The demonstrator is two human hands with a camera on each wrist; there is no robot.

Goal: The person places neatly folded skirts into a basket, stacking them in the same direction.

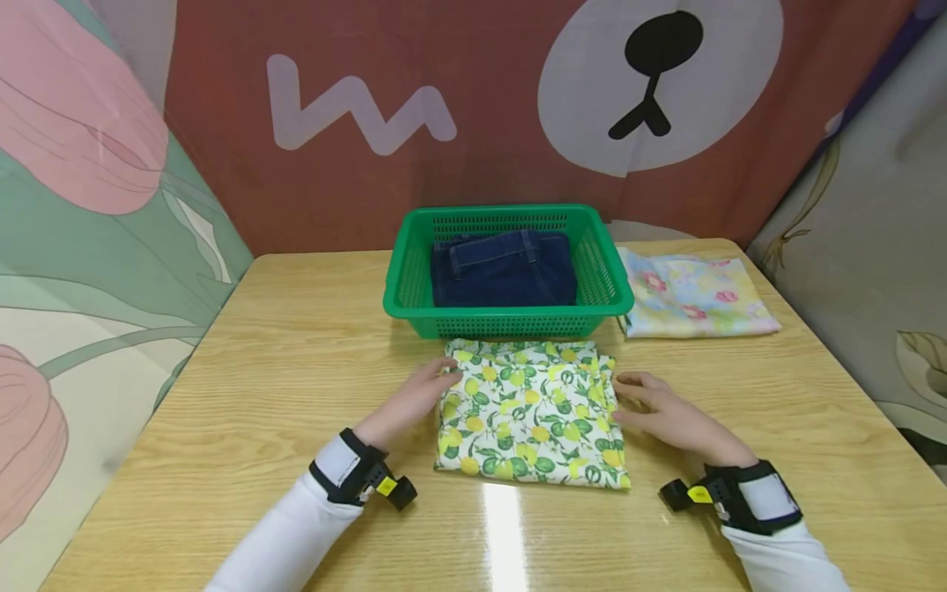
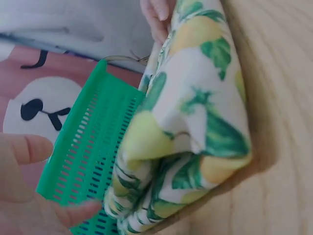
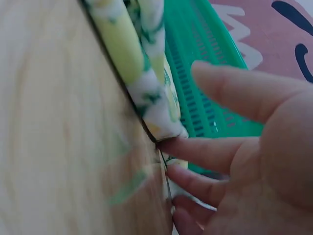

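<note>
A folded cloth with a lemon print (image 1: pixel 528 419) lies flat on the table in front of the green basket (image 1: pixel 510 323). At its upper left edge is my left hand (image 1: pixel 414 399), fingers extended; in the left wrist view that hand (image 2: pixel 34 181) has thumb and fingers spread beside the cloth's folded layers (image 2: pixel 181 132). My right hand (image 1: pixel 673 418) is at the cloth's right edge. The right wrist view has its fingers (image 3: pixel 205 152) reaching the cloth's corner (image 3: pixel 159 120), relaxed and not curled round it.
Folded dark blue jeans (image 1: pixel 503 267) lie inside the basket. A folded pastel floral cloth (image 1: pixel 695 296) rests on the table (image 1: pixel 296 353) to the right of the basket. Printed fabric hangs behind and on both sides of the table.
</note>
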